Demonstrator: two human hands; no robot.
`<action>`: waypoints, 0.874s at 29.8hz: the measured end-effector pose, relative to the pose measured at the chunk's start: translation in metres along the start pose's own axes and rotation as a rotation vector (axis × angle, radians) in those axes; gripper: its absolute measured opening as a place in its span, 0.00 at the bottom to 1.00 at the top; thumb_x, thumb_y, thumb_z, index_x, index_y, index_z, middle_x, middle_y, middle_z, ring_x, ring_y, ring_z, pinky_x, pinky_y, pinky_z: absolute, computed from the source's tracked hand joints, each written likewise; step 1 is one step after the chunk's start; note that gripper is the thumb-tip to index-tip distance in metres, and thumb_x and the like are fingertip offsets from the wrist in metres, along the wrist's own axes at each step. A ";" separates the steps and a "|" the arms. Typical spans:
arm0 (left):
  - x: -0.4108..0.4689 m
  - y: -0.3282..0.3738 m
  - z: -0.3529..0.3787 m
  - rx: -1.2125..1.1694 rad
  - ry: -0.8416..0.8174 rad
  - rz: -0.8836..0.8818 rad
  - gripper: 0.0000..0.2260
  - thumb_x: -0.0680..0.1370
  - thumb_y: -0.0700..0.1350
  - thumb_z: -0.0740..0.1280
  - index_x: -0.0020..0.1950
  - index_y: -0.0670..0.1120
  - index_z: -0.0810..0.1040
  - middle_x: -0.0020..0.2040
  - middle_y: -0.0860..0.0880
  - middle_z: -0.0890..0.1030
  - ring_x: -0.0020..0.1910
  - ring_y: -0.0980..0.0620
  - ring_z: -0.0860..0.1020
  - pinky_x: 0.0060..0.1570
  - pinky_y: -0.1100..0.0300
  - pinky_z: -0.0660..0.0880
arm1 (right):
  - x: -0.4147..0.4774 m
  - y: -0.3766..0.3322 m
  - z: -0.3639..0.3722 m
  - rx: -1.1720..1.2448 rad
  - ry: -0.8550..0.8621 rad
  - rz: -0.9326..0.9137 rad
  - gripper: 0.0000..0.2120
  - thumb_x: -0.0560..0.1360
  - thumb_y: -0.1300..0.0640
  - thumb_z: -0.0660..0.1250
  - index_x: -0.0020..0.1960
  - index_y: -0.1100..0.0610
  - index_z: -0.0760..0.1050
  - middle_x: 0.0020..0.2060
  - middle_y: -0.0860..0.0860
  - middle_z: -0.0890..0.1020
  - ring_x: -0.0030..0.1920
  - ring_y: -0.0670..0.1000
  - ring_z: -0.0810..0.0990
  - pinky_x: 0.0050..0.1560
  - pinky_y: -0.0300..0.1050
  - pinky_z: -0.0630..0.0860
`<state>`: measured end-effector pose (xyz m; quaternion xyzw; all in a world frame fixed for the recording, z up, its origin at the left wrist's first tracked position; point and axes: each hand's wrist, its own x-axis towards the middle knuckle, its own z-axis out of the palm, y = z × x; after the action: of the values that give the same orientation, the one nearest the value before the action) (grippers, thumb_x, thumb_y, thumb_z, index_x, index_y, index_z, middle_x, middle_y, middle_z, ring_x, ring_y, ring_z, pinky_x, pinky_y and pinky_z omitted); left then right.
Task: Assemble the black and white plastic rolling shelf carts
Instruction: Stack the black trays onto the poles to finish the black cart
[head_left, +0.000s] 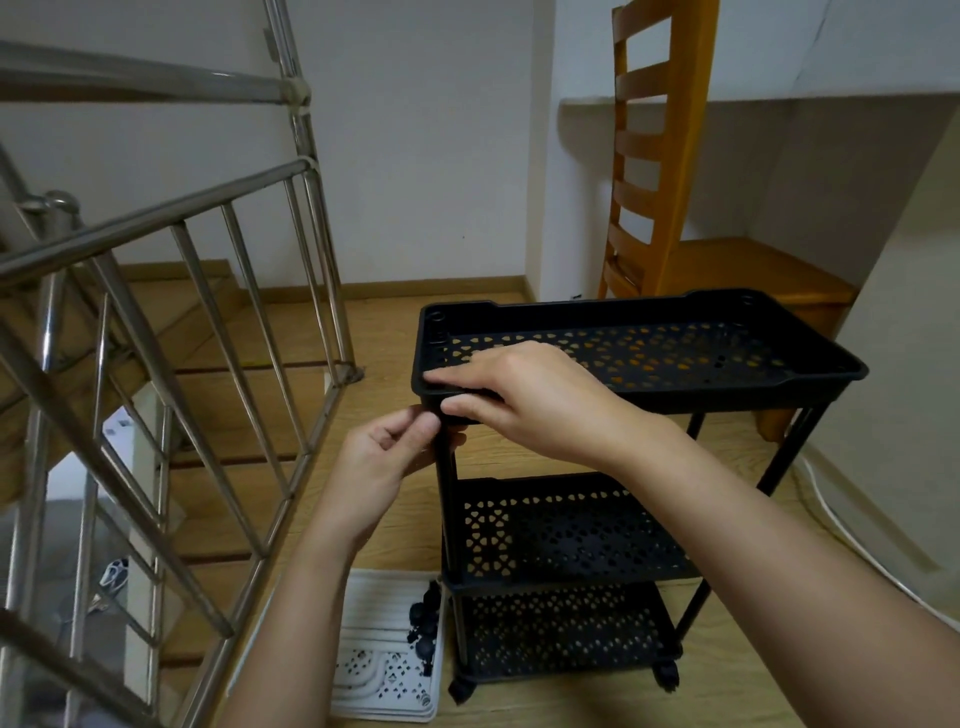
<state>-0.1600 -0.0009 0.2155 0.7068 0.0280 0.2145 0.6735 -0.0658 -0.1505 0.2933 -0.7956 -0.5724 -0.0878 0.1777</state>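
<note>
On the wooden floor (395, 322) beside the stair railing (156, 234), the black cart (561, 525) is standing on its casters (666, 675), all three trays stacked on posts. The right hand (524, 395) is gripping the top tray (727, 397) at its near-left corner, fingers over the rim, thumb beneath, while the left hand (384, 457) is pinching the corner post (448, 499) just below. This cart is looking nearly finished. The white trays (374, 623), holding loose casters (423, 623), are lying unassembled, so the second cart is not yet begun.
</note>
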 end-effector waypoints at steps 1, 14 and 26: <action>0.002 0.001 -0.002 -0.024 0.008 -0.027 0.15 0.75 0.50 0.61 0.56 0.45 0.80 0.52 0.46 0.84 0.53 0.49 0.82 0.53 0.59 0.78 | -0.002 0.001 -0.005 0.056 -0.018 0.018 0.18 0.79 0.44 0.60 0.67 0.46 0.73 0.57 0.44 0.81 0.58 0.43 0.77 0.58 0.41 0.73; 0.070 0.005 0.005 0.227 0.099 -0.091 0.10 0.81 0.42 0.59 0.55 0.54 0.76 0.51 0.53 0.80 0.51 0.57 0.79 0.43 0.66 0.74 | 0.100 0.056 -0.019 0.076 -0.258 0.267 0.19 0.80 0.56 0.61 0.70 0.51 0.70 0.67 0.51 0.75 0.66 0.52 0.72 0.67 0.47 0.65; 0.087 0.003 -0.004 0.301 0.139 0.036 0.09 0.79 0.37 0.62 0.44 0.49 0.78 0.35 0.55 0.82 0.35 0.66 0.79 0.33 0.75 0.72 | 0.109 0.064 0.000 0.210 -0.157 0.182 0.12 0.78 0.57 0.64 0.60 0.53 0.79 0.56 0.49 0.82 0.54 0.47 0.76 0.58 0.43 0.70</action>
<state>-0.0836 0.0311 0.2411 0.7837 0.0938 0.2681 0.5524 0.0304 -0.0728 0.3191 -0.8257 -0.5160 0.0518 0.2219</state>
